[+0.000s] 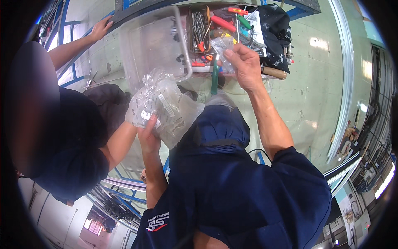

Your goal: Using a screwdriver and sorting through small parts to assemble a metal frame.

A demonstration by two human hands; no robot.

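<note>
My left hand grips a large crinkled clear plastic bag by its side, with the thumb on top. Printing and a white label show on the bag; what it holds is hard to make out. Higher up on the right, my right hand pinches a small clear plastic packet between thumb and fingers, just above a box of tools. Below the packet is a tool with a green handle. A translucent plastic bin lies beyond the large bag, with a few small black parts along its right side.
A co-worker is close on my left, one hand on a blue metal frame, the other arm ending behind the large bag. The toolbox holds drill bits, a red-handled tool and a black cloth. A brown cylindrical handle juts out.
</note>
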